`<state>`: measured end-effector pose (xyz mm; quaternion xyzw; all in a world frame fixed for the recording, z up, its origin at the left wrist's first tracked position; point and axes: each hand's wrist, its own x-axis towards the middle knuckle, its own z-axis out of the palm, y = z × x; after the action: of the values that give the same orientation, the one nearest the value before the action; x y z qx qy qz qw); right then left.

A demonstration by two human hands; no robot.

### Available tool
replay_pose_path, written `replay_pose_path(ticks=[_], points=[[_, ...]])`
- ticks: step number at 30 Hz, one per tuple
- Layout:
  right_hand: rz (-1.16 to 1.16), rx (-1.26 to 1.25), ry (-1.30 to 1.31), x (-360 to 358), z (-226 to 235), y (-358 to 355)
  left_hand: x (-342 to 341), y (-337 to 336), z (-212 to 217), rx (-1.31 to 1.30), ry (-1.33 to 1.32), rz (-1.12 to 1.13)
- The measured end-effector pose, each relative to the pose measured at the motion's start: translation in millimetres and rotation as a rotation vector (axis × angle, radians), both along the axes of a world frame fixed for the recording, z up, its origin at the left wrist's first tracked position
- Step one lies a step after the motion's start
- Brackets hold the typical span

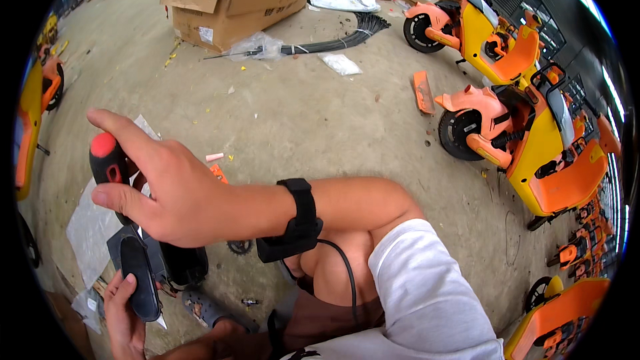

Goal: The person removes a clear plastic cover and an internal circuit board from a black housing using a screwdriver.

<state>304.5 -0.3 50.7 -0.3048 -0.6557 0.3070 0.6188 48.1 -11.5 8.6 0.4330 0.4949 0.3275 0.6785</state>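
Note:
My right hand (170, 187) reaches across to the left with its fingers closed around a screwdriver (109, 163). The screwdriver has a black grip with a red end, and its tip is hidden. Below it, my left hand (123, 313) grips a long black rounded piece (140, 280), thumb along its edge. Right behind that piece lies a dark box-like part (183, 267), partly covered by my right hand. A black strap with a small device (293, 227) circles my right wrist, and a cable runs from it.
A clear plastic sheet (87, 227) lies left of my hands. My clog-shod foot (203, 307) is close by. Farther off are a large cardboard box (247, 0), a bundle of black cables (340, 40) and an orange piece (423, 92). Yellow-orange scooters (527, 140) line the right.

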Motion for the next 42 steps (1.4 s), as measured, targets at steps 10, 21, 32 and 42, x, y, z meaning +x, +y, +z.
replay_pose_path(ticks=[10,21,32,42], points=[[-0.042,0.028,-0.024,-9,0,0,0,-5,13,-0.043,-0.014,0.015],[-0.108,0.259,-0.102,-9,-9,13,-21,4,1,-0.173,-0.088,-0.073],[-0.201,0.421,0.095,-32,-11,18,-6,-8,-5,-0.062,-0.018,0.038],[-0.208,0.39,0.116,-27,-14,17,-6,-5,-8,-0.067,0.024,-0.043]])
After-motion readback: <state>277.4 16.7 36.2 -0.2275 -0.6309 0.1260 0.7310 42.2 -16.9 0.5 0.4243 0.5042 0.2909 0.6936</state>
